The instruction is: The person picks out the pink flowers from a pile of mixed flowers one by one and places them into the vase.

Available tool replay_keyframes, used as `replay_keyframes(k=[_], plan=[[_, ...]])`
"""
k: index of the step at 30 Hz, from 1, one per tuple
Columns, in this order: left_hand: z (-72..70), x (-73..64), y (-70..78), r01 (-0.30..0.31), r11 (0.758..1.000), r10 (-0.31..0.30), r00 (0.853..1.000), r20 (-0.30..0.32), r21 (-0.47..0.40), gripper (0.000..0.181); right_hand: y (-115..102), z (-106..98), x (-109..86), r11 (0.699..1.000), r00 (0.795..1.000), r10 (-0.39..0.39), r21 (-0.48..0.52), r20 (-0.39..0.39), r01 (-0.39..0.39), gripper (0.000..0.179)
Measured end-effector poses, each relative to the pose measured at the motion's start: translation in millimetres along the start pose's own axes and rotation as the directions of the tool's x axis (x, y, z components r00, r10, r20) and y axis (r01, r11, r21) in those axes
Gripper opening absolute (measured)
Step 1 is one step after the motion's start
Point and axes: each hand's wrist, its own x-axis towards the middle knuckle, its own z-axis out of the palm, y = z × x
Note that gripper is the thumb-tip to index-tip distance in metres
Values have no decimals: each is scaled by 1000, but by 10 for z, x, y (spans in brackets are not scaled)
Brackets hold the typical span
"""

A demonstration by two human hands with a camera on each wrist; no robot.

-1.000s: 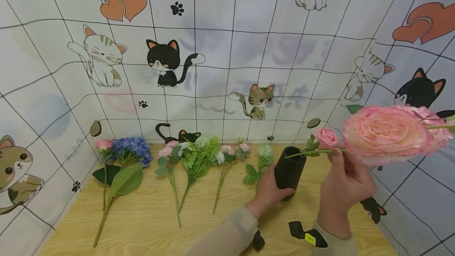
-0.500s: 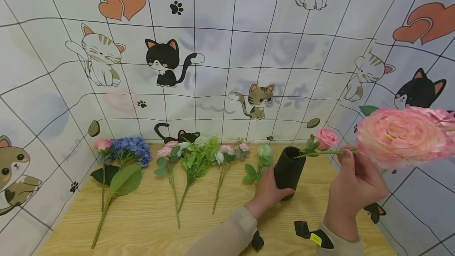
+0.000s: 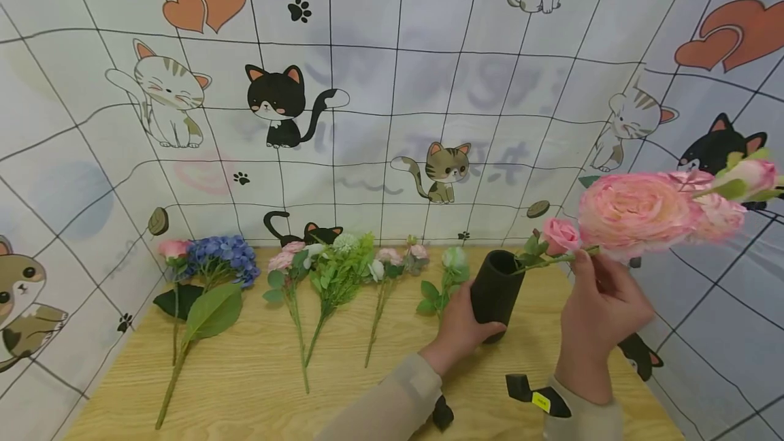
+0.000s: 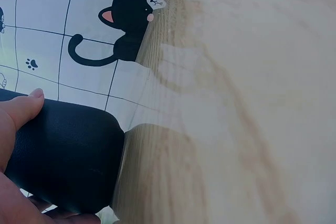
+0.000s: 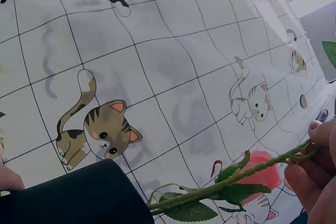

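My left hand grips a black vase, which tilts a little to the right; the left wrist view shows its base near the tabletop. A pink rose leans out of the vase mouth to the right. My right hand pinches the green stem of a large pink flower, whose head and a pink bud extend to the right beyond the hand. In the right wrist view, the lower end of this stem reaches the vase rim, passing in front of the rose.
Along the back of the wooden table lie a blue hydrangea with a pink flower, green sprigs, small pink-and-white flowers and a white-green rose. A cat-print curtain stands behind.
My right hand moved right with the large pink flower, then back left and slightly up. The stem's lower end shifted from in front of the vase to its rim. My left hand held still.
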Motion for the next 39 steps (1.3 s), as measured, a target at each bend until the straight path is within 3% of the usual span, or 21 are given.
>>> replay_keyframes(k=[5, 12, 19, 25, 32, 39], plan=[[-6, -11, 10, 6, 1000, -6, 1000, 0, 9, 96, 133, -20, -30, 988, 999, 33, -155, 43, -26, 17], [-29, -26, 40, 25, 1000, -25, 1000, -3, 17, 95, 278, -31, -56, 928, 991, 107, -365, 82, -70, 19], [-32, -32, 55, 33, 999, -33, 999, -10, 25, 95, 351, -17, -88, 895, 977, 167, -436, 134, -94, 24], [-33, -25, 53, 24, 999, -24, 1000, -18, 33, 96, 403, 8, -126, 823, 966, 183, -566, 185, -48, 24], [-27, 3, 27, 20, 999, -20, 1000, -13, 26, 96, 513, 16, -161, 809, 953, 185, -587, 241, -8, 18], [-17, 20, -3, 7, 1000, -7, 1000, -12, 28, 96, 566, 24, -186, 753, 932, 214, -657, 293, 34, 20]])
